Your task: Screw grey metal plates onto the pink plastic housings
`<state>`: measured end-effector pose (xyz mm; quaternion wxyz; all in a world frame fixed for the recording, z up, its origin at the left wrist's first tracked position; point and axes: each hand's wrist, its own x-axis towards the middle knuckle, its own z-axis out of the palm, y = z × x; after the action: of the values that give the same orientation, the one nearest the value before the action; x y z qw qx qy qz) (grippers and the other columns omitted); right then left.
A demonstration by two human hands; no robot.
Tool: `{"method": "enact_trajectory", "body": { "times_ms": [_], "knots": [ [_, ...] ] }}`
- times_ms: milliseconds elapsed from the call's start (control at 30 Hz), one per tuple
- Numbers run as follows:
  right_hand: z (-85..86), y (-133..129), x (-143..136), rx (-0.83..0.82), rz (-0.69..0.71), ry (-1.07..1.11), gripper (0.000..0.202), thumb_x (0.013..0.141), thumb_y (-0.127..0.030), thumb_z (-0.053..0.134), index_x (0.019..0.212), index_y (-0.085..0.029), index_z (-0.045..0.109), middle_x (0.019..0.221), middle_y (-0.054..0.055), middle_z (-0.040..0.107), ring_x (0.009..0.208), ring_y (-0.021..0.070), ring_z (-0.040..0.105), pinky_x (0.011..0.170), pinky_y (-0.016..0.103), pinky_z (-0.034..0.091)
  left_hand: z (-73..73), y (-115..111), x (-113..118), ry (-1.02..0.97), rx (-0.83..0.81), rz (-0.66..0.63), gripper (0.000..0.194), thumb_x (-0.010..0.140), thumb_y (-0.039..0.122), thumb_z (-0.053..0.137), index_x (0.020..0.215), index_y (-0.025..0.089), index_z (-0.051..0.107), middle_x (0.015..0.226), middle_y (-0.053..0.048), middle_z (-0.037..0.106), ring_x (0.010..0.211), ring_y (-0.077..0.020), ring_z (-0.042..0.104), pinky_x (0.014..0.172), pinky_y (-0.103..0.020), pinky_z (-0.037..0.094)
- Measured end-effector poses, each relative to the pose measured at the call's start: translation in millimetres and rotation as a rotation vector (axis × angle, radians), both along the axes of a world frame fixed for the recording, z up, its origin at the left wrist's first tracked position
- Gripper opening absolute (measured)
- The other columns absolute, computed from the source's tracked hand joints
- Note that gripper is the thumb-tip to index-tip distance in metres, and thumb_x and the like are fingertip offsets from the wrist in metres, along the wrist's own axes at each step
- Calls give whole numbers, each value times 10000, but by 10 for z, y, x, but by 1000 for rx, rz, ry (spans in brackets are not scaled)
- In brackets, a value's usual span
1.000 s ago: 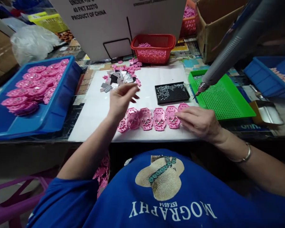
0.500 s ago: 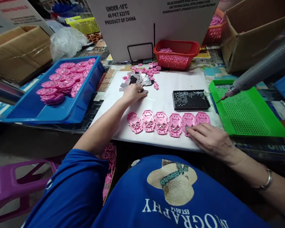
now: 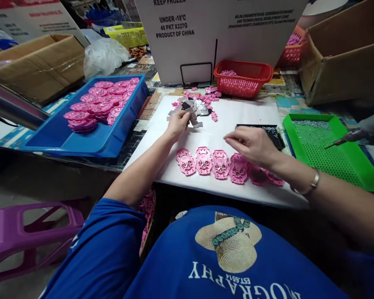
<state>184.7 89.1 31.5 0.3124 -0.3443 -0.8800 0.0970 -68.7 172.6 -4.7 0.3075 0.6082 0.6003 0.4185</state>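
My left hand (image 3: 178, 123) is at the near side of a pile of flat grey plates (image 3: 187, 104), thumb and fingers pinched on one grey plate (image 3: 195, 123); its grip is partly hidden. My right hand (image 3: 255, 145) hovers over the right part of a row of pink plastic shells, fingers bent and apart, with nothing visible in them. Several shells, such as the leftmost pink shell (image 3: 185, 162), show small shiny round parts. A dark grey plate (image 3: 259, 176) lies in the shell under my right wrist. My right hand partly covers a black tray of screws (image 3: 276, 139).
Small pink parts (image 3: 210, 97) lie behind the plates, before a red basket (image 3: 243, 89). At left stands a blue tray (image 3: 112, 143) of stacked pink shells. A green tray (image 3: 339, 153) and an electric screwdriver (image 3: 355, 135) are at right. A white carton (image 3: 202, 50) rises behind.
My right hand has lifted off the fifth shell and moved left and up, leaving a grey plate there. My left hand stays at the pile, now pinching. The view has shifted slightly.
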Motion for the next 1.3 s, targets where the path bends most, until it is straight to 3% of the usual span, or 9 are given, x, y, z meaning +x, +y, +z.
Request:
{"method": "enact_trajectory", "body": {
  "times_ms": [200, 333, 600, 733, 933, 1000, 1067, 1133, 1300],
  "knots": [
    [-95, 568, -605, -546, -111, 331, 271, 829, -202, 686, 1084, -113, 662, 801, 54, 705, 678, 145, 644, 626, 294, 546, 160, -370, 189, -303, -141, -126, 375, 934, 394, 574, 648, 188, 446, 496, 76, 406, 361, -42, 323, 383, -195, 232],
    [-129, 588, -711, -664, -47, 388, 290, 776, -153, 709, 1055, -123, 636, 661, 4, 659, 570, 108, 596, 566, 260, 529, 181, -548, 278, -460, -173, -192, 401, 876, 444, 666, 646, 173, 480, 482, 78, 420, 359, -31, 323, 364, -185, 221],
    [-12, 236, -300, -648, -88, 416, 179, 765, -109, 684, 944, -102, 691, 705, 28, 684, 651, 129, 638, 634, 268, 518, 152, -705, 364, -594, -170, -232, 324, 835, 365, 685, 639, 152, 540, 553, 48, 499, 372, -31, 373, 343, -188, 231],
    [69, -78, 35, -707, -122, 372, 223, 817, -172, 672, 1022, -101, 722, 803, 59, 708, 679, 132, 638, 610, 267, 521, 144, -773, 347, -560, -218, -272, 263, 774, 378, 730, 716, 138, 639, 687, -4, 618, 486, -54, 508, 411, -176, 354],
    [0, -442, 413, -716, -152, 324, 195, 831, -229, 656, 962, -138, 768, 854, 51, 734, 699, 135, 650, 607, 259, 531, 93, -901, 343, -577, -233, -284, 238, 704, 338, 783, 715, 133, 664, 726, -25, 683, 500, -50, 512, 482, -182, 424],
    [-26, -518, 477, -708, -145, 265, 255, 866, -231, 612, 1055, -143, 758, 871, 51, 740, 668, 134, 648, 559, 253, 523, 89, -941, 356, -594, -240, -264, 239, 676, 323, 801, 757, 140, 670, 707, -8, 673, 504, -55, 528, 494, -186, 446],
    [-50, -586, 515, -588, -105, 193, 306, 897, -213, 575, 1159, -153, 724, 961, 60, 743, 723, 146, 671, 597, 265, 542, 98, -984, 369, -613, -250, -250, 283, 645, 305, 814, 837, 149, 676, 694, 12, 661, 509, -64, 552, 498, -190, 464],
    [-83, -650, 525, -301, -65, 82, 273, 930, -200, 558, 1142, -160, 725, 1010, 64, 739, 810, 156, 683, 693, 280, 548, 114, -1031, 382, -635, -272, -252, 348, 626, 291, 818, 907, 154, 664, 692, 24, 655, 508, -72, 575, 497, -195, 480],
    [-212, -782, 428, 439, -76, -319, 186, 963, -217, 558, 957, -177, 739, 704, 25, 655, 635, 142, 544, 574, 292, 367, 129, -1132, 417, -672, -357, -280, 369, 640, 273, 804, 911, 154, 583, 619, 34, 638, 495, -107, 628, 458, -184, 473]
  ]
}}
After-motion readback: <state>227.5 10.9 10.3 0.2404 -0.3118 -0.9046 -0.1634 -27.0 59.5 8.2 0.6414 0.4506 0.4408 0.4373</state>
